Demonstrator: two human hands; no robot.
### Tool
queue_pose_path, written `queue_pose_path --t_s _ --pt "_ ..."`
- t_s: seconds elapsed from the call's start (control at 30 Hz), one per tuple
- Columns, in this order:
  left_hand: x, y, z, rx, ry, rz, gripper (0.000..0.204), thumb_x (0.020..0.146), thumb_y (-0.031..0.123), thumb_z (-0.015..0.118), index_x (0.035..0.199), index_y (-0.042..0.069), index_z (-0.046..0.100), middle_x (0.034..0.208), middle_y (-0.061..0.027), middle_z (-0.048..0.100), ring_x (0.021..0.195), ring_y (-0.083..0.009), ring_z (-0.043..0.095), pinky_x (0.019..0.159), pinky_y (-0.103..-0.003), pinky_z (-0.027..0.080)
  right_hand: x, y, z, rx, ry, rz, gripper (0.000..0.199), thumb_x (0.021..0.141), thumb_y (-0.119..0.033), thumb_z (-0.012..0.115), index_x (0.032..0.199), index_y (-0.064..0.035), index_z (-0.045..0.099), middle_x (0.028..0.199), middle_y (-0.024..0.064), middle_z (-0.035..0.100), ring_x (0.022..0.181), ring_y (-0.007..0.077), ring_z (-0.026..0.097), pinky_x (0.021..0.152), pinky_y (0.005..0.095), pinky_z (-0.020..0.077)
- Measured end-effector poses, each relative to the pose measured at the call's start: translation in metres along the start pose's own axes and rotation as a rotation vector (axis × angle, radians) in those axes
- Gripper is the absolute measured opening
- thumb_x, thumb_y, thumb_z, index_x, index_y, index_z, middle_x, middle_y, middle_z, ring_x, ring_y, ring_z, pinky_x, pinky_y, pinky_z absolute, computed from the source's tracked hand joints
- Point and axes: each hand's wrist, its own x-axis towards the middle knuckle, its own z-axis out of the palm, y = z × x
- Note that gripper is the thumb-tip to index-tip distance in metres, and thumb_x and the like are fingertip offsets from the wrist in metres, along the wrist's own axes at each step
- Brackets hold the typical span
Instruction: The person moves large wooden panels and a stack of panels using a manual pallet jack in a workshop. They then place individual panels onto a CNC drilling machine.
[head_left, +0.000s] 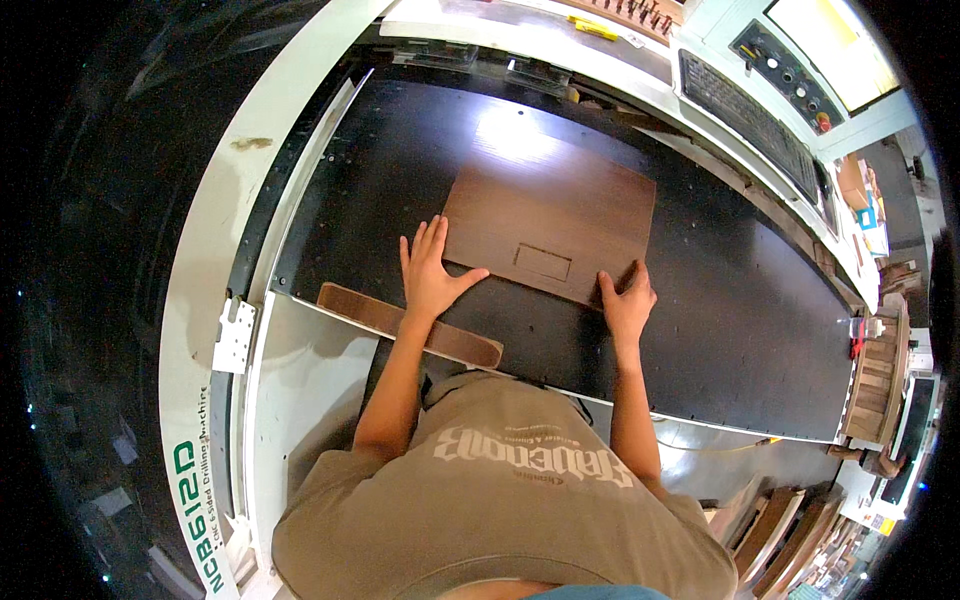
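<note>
A brown wood-grain panel lies flat on a black tabletop. Near its front edge is a small rectangular cutout or outline. My left hand is open at the panel's near left corner, its fingers stretched along the left edge and its thumb pointing right by the front edge. At the near right corner, my right hand grips the panel, thumb at the front edge and fingers bent at the right side.
A long brown rounded strip rests along the table's near left edge, under my left forearm. A pale machine frame curves along the left. Beyond the table stand a keyboard and a control panel with buttons. Wooden boards are stacked lower right.
</note>
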Motion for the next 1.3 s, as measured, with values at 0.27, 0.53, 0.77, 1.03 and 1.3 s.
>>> queue_pose_path --t_s 0.27,0.53,0.77,1.03,1.3 --pt "-0.007 0.015 -0.012 -0.241 0.0 -0.045 0.105 0.081 0.049 0.089 0.16 -0.004 0.043 0.164 -0.0253 0.046 0.156 -0.0394 0.037 0.13 -0.054 0.022 0.005 -0.014 -0.038 0.087 -0.064 0.13 0.065 0.082 -0.038 0.089 0.132 -0.0013 0.068 0.131 0.0219 0.071 0.118 0.0426 0.065 0.104 0.0485 0.0487" --pt "-0.002 0.049 -0.029 -1.316 0.201 -0.427 0.074 0.099 0.006 0.076 0.16 -0.008 0.037 0.156 -0.0204 0.052 0.142 -0.0259 0.054 0.114 -0.039 0.047 -0.002 -0.008 -0.043 0.212 -0.193 0.169 0.064 0.085 -0.036 0.087 0.133 -0.001 0.064 0.129 0.0247 0.07 0.121 0.0434 0.063 0.104 0.0504 0.0485" --pt "-0.008 0.026 -0.019 -1.607 0.091 -0.712 0.055 0.099 0.006 0.074 0.148 -0.006 0.053 0.138 -0.0156 0.065 0.126 -0.0247 0.063 0.11 -0.039 0.05 -0.023 -0.003 -0.022 0.037 -0.034 -0.064 0.07 0.083 -0.04 0.088 0.137 -0.0052 0.061 0.148 0.0277 0.057 0.136 0.0524 0.05 0.113 0.0602 0.0397" --pt "-0.014 0.071 -0.057 -1.592 0.068 -0.581 0.058 0.102 0.014 0.07 0.153 -0.006 0.048 0.142 -0.0156 0.064 0.129 -0.0251 0.064 0.11 -0.043 0.052 -0.046 -0.073 -0.05 -0.062 -0.286 -0.392 0.086 0.079 -0.032 0.091 0.154 -0.0127 0.053 0.165 0.0218 0.042 0.153 0.0469 0.035 0.125 0.0614 0.0293" --pt "-0.015 0.13 -0.023 -0.296 -0.484 0.405 0.117 0.087 0.057 0.083 0.167 -0.002 0.023 0.167 -0.0286 0.036 0.158 -0.0438 0.031 0.129 -0.055 0.023 -0.02 -0.019 -0.062 0.282 0.275 -0.342 0.047 0.09 0.003 0.077 0.135 -0.0018 0.062 0.147 0.0238 0.063 0.126 0.0399 0.069 0.106 0.0466 0.0559"
